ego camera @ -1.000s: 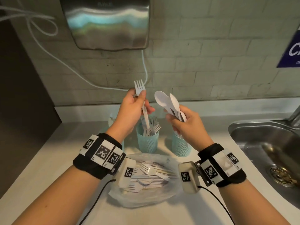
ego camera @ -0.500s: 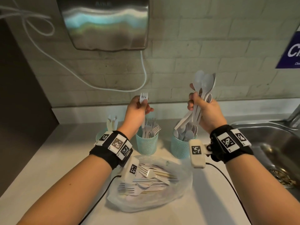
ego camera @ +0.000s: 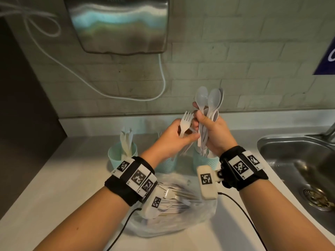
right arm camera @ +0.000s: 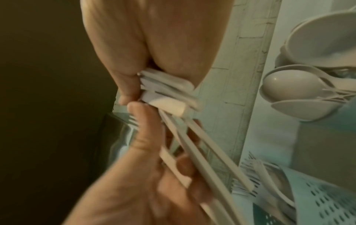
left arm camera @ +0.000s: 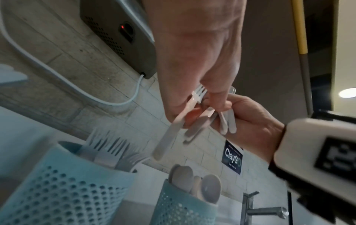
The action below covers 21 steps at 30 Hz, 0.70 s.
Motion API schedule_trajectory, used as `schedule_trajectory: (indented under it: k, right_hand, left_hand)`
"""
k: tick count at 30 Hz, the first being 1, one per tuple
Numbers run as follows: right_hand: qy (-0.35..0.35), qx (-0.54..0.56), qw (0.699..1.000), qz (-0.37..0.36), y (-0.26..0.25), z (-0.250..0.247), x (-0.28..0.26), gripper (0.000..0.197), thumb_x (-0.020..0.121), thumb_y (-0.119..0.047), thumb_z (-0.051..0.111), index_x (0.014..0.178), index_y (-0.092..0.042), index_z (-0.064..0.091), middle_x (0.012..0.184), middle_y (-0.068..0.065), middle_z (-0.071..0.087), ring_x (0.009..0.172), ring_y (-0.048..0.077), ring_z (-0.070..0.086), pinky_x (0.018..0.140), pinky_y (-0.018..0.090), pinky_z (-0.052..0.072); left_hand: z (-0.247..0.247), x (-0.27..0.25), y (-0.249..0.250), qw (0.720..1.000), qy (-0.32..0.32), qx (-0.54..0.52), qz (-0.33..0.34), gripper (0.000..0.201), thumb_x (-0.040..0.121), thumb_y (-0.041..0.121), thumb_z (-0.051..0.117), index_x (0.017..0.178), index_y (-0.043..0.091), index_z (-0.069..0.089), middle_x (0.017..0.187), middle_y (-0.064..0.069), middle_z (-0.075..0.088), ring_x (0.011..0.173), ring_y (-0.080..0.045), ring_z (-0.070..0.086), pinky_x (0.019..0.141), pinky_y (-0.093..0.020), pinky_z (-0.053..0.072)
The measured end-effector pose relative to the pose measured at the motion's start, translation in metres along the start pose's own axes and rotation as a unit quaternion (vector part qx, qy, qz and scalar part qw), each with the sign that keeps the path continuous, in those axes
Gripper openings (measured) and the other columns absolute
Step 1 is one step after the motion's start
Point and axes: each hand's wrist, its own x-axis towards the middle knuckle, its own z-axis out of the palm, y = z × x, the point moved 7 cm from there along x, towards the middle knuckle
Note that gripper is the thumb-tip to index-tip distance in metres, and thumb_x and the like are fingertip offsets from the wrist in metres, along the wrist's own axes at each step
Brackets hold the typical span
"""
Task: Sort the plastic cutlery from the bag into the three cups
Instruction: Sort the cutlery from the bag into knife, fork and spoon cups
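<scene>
My left hand (ego camera: 184,136) pinches one white plastic fork (ego camera: 186,122), tines up, above the middle cup. It touches my right hand (ego camera: 199,118), which grips a bunch of white spoons (ego camera: 208,100) upright by their handles. Three teal perforated cups stand at the back of the counter. The left cup (ego camera: 116,154) holds knives. The middle cup (ego camera: 165,165) holds forks (left arm camera: 108,146) and is mostly hidden behind my left wrist. The right cup (ego camera: 205,162) holds spoons (left arm camera: 192,182). The clear plastic bag (ego camera: 199,216) with loose cutlery lies under my wrists.
A steel sink (ego camera: 299,169) with a tap (left arm camera: 260,211) lies to the right. A metal hand dryer (ego camera: 117,24) hangs on the tiled wall, with a white cable (ego camera: 163,78) looping below it. Black camera cables (ego camera: 241,209) trail across the white counter (ego camera: 63,187).
My hands have come together: the left, with the fork, moved right, and the right, with the spoons, moved left. The fingers now touch above the middle and right cups.
</scene>
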Motion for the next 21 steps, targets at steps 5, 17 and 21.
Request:
schedule_trajectory:
  k: [5, 17, 21]
  right_hand:
    - [0.005, 0.008, 1.0, -0.026, -0.008, 0.0, 0.0, 0.027, 0.096, -0.008, 0.044, 0.12, -0.017, 0.053, 0.06, -0.005, 0.051, 0.055, 0.006, 0.049, 0.054, 0.02, 0.046]
    - [0.003, 0.027, 0.999, 0.035, 0.02, 0.002, -0.013, 0.022, 0.094, -0.027, 0.05, 0.079, -0.012, 0.053, 0.058, 0.003, 0.049, 0.056, 0.021, 0.054, 0.05, 0.035, 0.049]
    - [0.0, 0.02, 0.999, 0.033, 0.022, 0.001, -0.013, 0.029, 0.095, -0.031, 0.048, 0.074, -0.01, 0.049, 0.054, 0.004, 0.045, 0.063, 0.023, 0.046, 0.058, 0.033, 0.05]
  left_hand:
    - [0.004, -0.009, -0.013, 0.999, -0.015, 0.011, -0.041, 0.009, 0.087, 0.01, 0.063, 0.092, 0.016, 0.059, 0.076, 0.005, 0.064, 0.056, 0.003, 0.056, 0.055, -0.014, 0.041]
    - [0.002, -0.013, -0.015, 0.994, 0.045, -0.09, -0.037, 0.023, 0.08, -0.002, 0.067, 0.07, 0.016, 0.055, 0.056, 0.007, 0.055, 0.048, 0.0, 0.053, 0.046, -0.014, 0.041]
    - [0.005, -0.012, -0.013, 0.994, 0.031, -0.091, -0.045, 0.021, 0.08, -0.002, 0.068, 0.074, 0.016, 0.058, 0.062, 0.007, 0.058, 0.059, -0.004, 0.058, 0.055, -0.018, 0.046]
